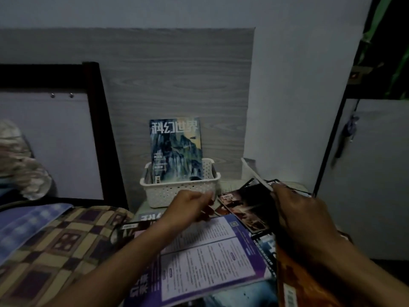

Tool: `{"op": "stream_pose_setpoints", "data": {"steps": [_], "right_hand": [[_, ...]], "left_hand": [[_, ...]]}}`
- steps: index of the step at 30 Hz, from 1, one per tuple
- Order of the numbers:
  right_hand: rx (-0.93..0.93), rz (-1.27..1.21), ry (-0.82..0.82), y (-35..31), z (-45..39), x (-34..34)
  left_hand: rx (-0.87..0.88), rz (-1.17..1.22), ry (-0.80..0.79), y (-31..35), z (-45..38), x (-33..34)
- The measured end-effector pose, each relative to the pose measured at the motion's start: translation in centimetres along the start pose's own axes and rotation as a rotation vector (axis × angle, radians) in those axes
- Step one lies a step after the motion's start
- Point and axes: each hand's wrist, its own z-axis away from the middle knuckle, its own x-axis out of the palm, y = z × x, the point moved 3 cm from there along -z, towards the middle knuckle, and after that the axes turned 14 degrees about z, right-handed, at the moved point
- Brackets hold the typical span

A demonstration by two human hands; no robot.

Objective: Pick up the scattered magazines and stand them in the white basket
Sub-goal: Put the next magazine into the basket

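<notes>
Magazines (pixel 212 251): scattered before the white basket (pixel 177 191), 1 blue-covered issue (pixel 176 149) already standing inside. Likely thin, floppy, glossy; grip near spine. Right hand (pixel 303 216) pinches a lifted magazine (pixel 256 173); left hand (pixel 190 207) loosely curled, empty.

You see a small desk (pixel 230 185), almost fully covered. The white basket (pixel 177 191) stands at its back, against the wall. In front of the basket lie scattered magazines (pixel 212 258), overlapping each other. To the left of the basket, a bed with a checked cover (pixel 55 244) meets the desk.
</notes>
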Motion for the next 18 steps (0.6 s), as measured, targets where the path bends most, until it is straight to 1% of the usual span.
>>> {"op": "stream_pose_setpoints", "data": {"steps": [1, 2, 3, 4, 6, 7, 8, 9, 10, 11, 12, 13, 14, 15, 17, 18], "right_hand": [[-0.050, -0.060, 0.065, -0.7, 0.6, -1.3], [-0.115, -0.103, 0.093, -1.4, 1.4, -2.5], [-0.198, -0.127, 0.113, -2.2, 2.3, -3.4], [-0.285, -0.127, 0.124, -2.9, 3.3, -4.3], [-0.445, -0.095, 0.100, -3.9, 4.9, -5.1], [-0.508, -0.096, 0.037, -4.1, 5.4, -5.0], [-0.517, -0.120, -0.095, -4.2, 5.6, -4.9], [-0.435, -0.173, -0.237, -4.2, 5.4, -4.8], [-0.264, -0.248, -0.352, -3.9, 5.0, -4.5], [-0.053, -0.347, -0.446, -3.4, 4.6, -3.8], [0.173, -0.459, -0.492, -2.7, 4.4, -2.8], [0.347, -0.551, -0.508, -2.1, 4.0, -2.0], [0.482, -0.667, -0.540, -1.7, 3.5, -1.4], [0.586, -0.846, -0.606, -1.6, 2.7, -0.8], [0.695, -1.241, -0.769, -3.1, 1.2, 0.0], [0.721, -1.331, -0.773, -4.0, 0.2, 0.4]], "left_hand": [[-0.197, 0.222, -0.074, 0.0, 0.1, 0.5], [-0.346, 0.388, -0.166, 0.0, 0.3, 1.0], [-0.422, 0.494, -0.253, 0.3, 0.6, 1.2], [-0.439, 0.538, -0.295, 0.5, 0.8, 1.3], [-0.432, 0.503, -0.276, 0.4, 1.8, 1.6], [-0.414, 0.452, -0.227, 0.0, 2.3, 1.7], [-0.364, 0.375, -0.165, -0.6, 2.8, 1.7], [-0.296, 0.318, -0.118, -1.4, 3.1, 1.3], [-0.236, 0.309, -0.111, -1.9, 3.7, 1.1], [-0.189, 0.350, -0.131, -2.0, 4.2, 0.8], [-0.140, 0.407, -0.145, -1.8, 4.7, 0.1], [-0.071, 0.458, -0.144, -1.5, 5.1, -0.8], [0.000, 0.494, -0.126, -1.0, 5.2, -1.7], [0.064, 0.510, -0.096, -0.5, 5.3, -2.5], [0.142, 0.472, -0.016, 0.3, 5.5, -3.4], [0.157, 0.424, 0.016, 0.6, 5.3, -3.7]]}}
